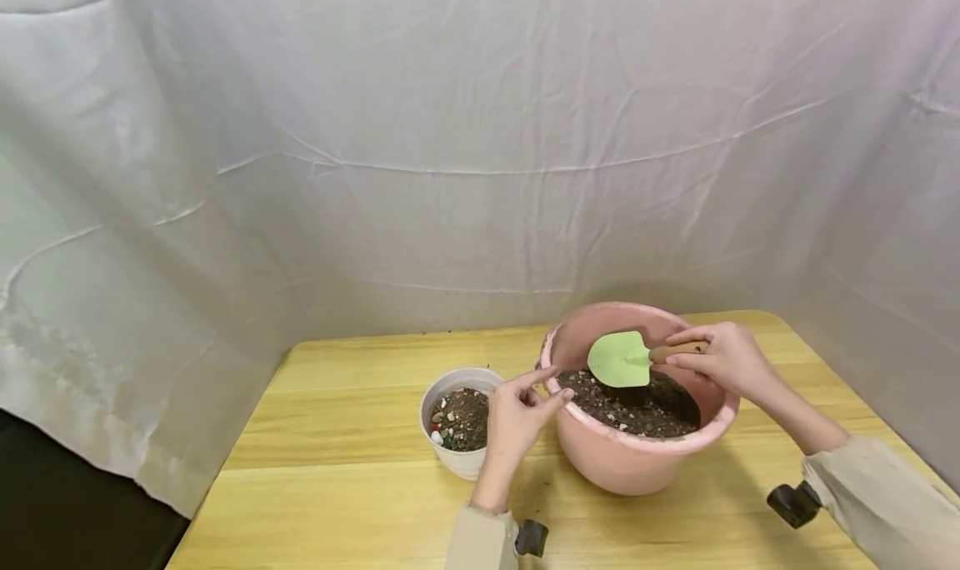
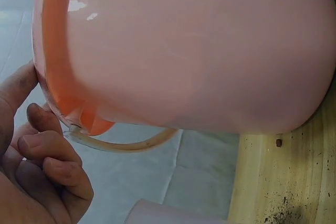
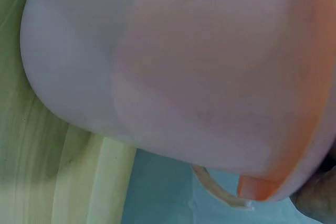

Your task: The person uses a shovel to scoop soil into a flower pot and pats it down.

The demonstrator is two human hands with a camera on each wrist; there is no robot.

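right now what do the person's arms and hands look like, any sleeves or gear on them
Both hands are bare, without gloves or rings that show. The left hand and right hand come out of loose beige sleeves that end at the wrist. A small black camera mount sits at the right cuff, and another black mount at the left cuff.

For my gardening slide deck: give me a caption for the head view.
Right hand holds a green trowel over soil in a pink pot; left hand touches its rim.
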